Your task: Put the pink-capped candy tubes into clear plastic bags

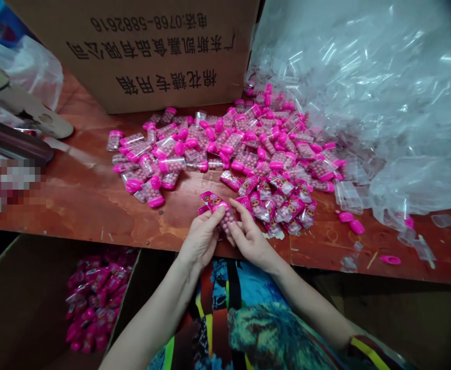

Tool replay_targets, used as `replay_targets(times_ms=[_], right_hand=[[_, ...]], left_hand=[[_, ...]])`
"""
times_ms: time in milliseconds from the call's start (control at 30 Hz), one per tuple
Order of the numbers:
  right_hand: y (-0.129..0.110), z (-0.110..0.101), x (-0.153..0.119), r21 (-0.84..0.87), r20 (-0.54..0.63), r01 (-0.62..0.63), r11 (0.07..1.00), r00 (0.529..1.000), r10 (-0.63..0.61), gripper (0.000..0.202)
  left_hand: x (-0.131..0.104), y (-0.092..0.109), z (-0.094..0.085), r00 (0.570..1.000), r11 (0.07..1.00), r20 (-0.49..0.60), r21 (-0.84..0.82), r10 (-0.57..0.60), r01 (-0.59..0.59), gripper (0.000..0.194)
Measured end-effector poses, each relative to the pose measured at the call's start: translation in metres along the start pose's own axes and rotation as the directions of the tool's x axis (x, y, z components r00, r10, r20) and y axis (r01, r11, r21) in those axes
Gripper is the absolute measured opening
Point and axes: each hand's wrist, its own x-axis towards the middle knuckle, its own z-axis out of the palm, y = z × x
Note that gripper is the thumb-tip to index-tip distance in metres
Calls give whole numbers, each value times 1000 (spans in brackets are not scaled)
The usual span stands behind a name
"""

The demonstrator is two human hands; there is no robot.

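At the table's front edge, my left hand [201, 237] and my right hand [251, 239] are both closed around a small clear candy bottle [226, 221] filled with pink balls. The thumb and fingers of each hand press on its sides. A printed pink wrapper [210, 198] sticks out above the left fingers, at the bottle's far end; how they join is partly hidden. Just right of my hands lies a pile of printed pink candy packets [275, 198]. Behind it spreads a big heap of pink-capped candy bottles [244, 136].
A large cardboard box [160, 56] stands at the back. Clear plastic bottles [364, 92] heap up at right, with loose pink caps [356, 226] in front. Lower left, an open carton [10, 303] holds pink packed candies [94, 298]. Tumblers [21, 105] lie at far left.
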Motion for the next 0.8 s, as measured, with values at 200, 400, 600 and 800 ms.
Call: replay_targets(times_ms=[200, 400, 600, 800], right_hand=[[-9, -17, 4, 102, 213, -142, 985, 970, 118, 70], [-9, -14, 5, 191, 237, -143, 971, 967, 96, 69], [-12, -10, 3, -341, 59, 42, 939, 998, -23, 68], [-12, -5, 1, -231, 53, 43, 972, 998, -31, 70]], left_hand=[[-3, 7, -2, 995, 999, 99, -28, -25, 27, 22], [-7, 6, -2, 991, 1000, 131, 7, -3, 2, 27], [-3, 6, -5, 999, 996, 7, 85, -43, 43, 28], [1, 4, -3, 997, 999, 83, -29, -13, 15, 26]])
